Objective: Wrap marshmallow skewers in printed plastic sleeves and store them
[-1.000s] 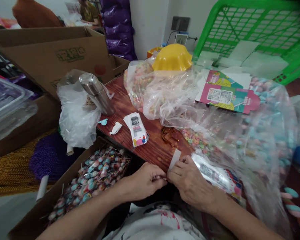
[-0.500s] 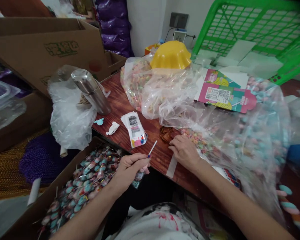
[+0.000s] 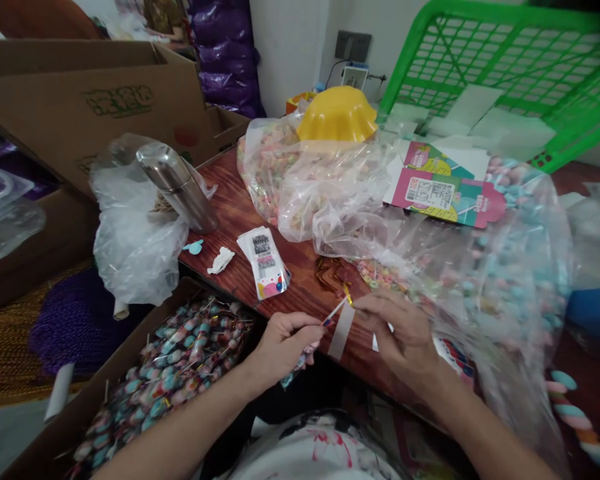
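Observation:
My left hand (image 3: 286,343) is closed round a wrapped lollipop (image 3: 300,363), low in front of the table edge, with the white stick (image 3: 336,311) pointing up and right. A gold twist tie (image 3: 348,294) is pinched between the thumb and fingers of my right hand (image 3: 397,327), touching or very near the stick's tip. More gold ties (image 3: 333,272) lie on the table just behind. A stack of printed cards (image 3: 266,263) rests to the left of them. The lollipop's head is partly hidden by my left fingers.
A box of wrapped lollipops (image 3: 180,360) stands at the lower left. On the table (image 3: 225,193) are a steel flask (image 3: 177,190), clear bags of candy (image 3: 380,227), a yellow bowl (image 3: 337,115) and printed packaging (image 3: 443,195). A green crate (image 3: 510,60) leans behind.
My right hand has come away from the pile of gold ties with one tie in its fingers. My left hand has moved slightly right with the lollipop, and the stick now meets or nears the tie.

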`<state>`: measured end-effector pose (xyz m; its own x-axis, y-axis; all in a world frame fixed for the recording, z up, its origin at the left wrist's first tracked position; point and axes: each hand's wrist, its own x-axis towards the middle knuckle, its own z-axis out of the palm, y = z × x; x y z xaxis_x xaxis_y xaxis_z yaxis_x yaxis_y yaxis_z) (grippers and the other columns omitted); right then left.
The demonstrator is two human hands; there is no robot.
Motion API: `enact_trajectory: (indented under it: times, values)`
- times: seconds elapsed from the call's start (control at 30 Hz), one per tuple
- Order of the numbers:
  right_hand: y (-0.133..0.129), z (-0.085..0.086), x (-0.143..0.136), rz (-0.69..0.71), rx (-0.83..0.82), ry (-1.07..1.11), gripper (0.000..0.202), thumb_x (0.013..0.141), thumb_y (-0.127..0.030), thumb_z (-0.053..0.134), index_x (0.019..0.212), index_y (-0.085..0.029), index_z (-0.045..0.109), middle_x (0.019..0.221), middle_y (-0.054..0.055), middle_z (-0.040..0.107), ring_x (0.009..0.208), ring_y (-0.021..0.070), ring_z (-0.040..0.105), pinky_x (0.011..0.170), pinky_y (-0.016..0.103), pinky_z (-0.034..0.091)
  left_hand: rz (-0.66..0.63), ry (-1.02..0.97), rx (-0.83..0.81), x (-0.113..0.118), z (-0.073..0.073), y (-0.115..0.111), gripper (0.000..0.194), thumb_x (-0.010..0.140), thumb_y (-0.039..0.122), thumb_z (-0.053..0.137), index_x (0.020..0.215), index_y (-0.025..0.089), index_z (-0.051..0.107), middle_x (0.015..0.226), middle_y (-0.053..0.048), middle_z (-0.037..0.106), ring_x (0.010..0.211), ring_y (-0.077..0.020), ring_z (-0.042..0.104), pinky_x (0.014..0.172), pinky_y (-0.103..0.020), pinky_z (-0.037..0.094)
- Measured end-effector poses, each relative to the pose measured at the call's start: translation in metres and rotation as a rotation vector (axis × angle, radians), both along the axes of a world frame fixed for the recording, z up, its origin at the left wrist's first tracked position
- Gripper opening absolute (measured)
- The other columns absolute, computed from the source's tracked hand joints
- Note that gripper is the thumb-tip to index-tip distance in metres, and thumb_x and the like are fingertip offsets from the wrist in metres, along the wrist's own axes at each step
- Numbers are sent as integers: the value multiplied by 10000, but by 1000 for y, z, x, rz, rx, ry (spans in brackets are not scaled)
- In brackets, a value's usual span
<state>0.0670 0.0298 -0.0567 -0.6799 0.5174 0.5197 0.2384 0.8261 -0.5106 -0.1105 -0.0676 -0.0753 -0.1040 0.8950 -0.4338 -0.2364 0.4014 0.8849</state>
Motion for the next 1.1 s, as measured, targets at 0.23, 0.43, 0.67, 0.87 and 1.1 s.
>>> enact_trajectory:
  times: [0.23, 0.43, 0.67, 0.87, 1.1]
  values:
    - [-30, -8, 18, -79, 62, 17, 462, 796, 7, 427, 1190, -184, 572, 839, 66, 577, 782, 170, 519, 692, 314, 477, -151, 31, 203, 34, 18, 25, 222, 741, 262, 549, 557, 141, 521, 486, 39, 484, 424, -47, 415, 423, -164, 336]
    - [-30, -10, 39, -116, 47, 71, 436, 802, 16, 418, 1165, -175, 565, 812, 55, 597, 752, 160, 524, 664, 303, 481, -218, 52, 142, 53, 18, 29, 208, 749, 319, 589, 665, 130, 572, 536, 30, 500, 444, -61, 447, 428, -177, 344]
    - [-48, -23, 53, -313, -63, 187, 563, 843, -67, 490, 1379, -191, 372, 800, 31, 605, 726, 152, 568, 683, 303, 492, -263, 122, 252, 69, 21, 37, 329, 833, 363, 573, 600, 137, 520, 559, 37, 454, 493, -52, 429, 487, -177, 352]
    - [-65, -28, 57, -482, -646, 474, 155, 811, -234, 618, 958, -189, 596, 735, 6, 611, 637, 118, 560, 569, 228, 470, -320, 245, 351, 78, 23, 41, 350, 861, 369, 544, 603, 134, 575, 576, 14, 502, 522, -68, 456, 517, -189, 382]
    - [-46, -23, 85, -206, -1192, 525, 213, 703, -349, 719, 707, -156, 628, 599, -17, 580, 510, 85, 485, 492, 211, 400, -493, 139, 362, 89, 36, 46, 327, 785, 385, 627, 590, 122, 609, 545, 12, 519, 476, -64, 472, 463, -184, 366]
